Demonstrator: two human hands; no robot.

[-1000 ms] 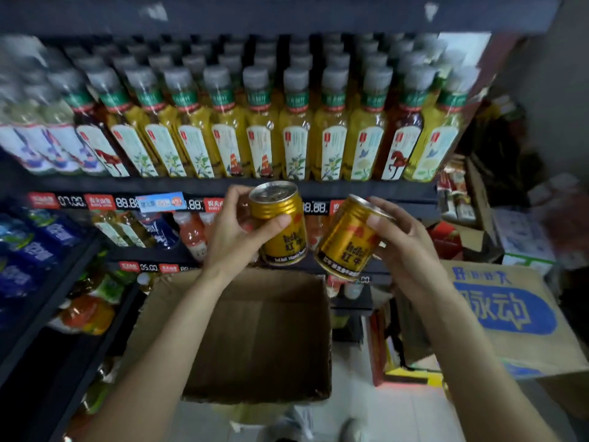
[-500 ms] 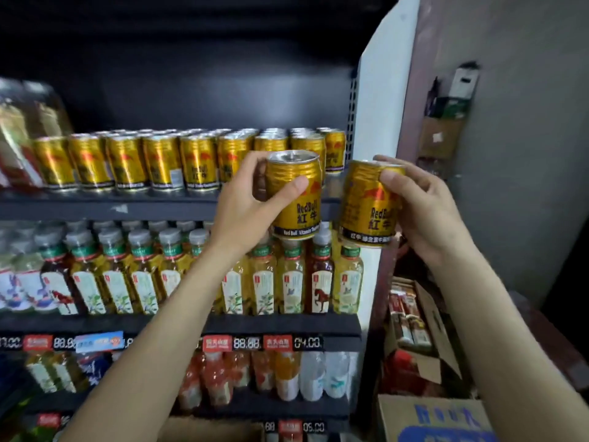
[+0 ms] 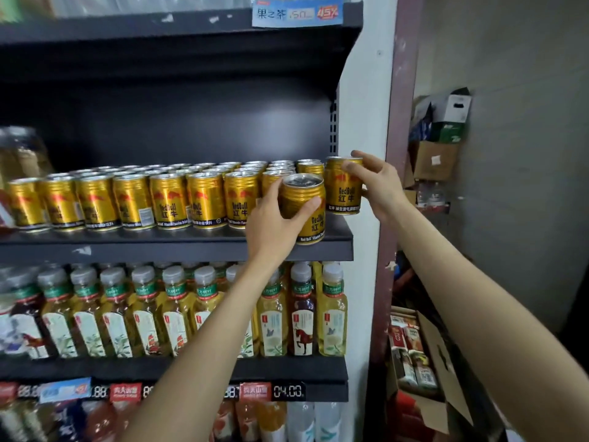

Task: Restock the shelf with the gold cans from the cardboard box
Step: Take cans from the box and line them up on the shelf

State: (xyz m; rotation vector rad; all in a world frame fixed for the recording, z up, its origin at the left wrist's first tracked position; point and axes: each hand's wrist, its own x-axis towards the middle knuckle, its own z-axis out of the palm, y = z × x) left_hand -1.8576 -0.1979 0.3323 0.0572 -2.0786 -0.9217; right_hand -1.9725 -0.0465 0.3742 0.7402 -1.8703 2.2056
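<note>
I read "RedBull" and the Chinese characters 红牛 in red on both gold cans I am holding, with a line "Red Bull Vitamin" along the foot of the left one. My left grip (image 3: 277, 218) is curled round the left can (image 3: 304, 208), thumb across its front, fingers behind; that can stands at the front lip of the shelf (image 3: 191, 247), tilted a little toward me, its silver top showing. My right grip (image 3: 379, 183) pinches the right can (image 3: 342, 186) by its upper rim and far side; this can is upright just behind and to the right of the left one, at the shelf's right end against the white upright (image 3: 360, 122). To the left of both grips runs the stocked row of cans (image 3: 127, 202), same gold label, several deep. Overhead a blue tag (image 3: 298, 12) reads 果之茶 and "45%". Below my left wrist stand tea bottles (image 3: 159, 314) with grey caps, and under them a price strip (image 3: 288, 391) shows "04.00". Down to the right of my right forearm sits an open carton (image 3: 446, 406) of small packs.
</note>
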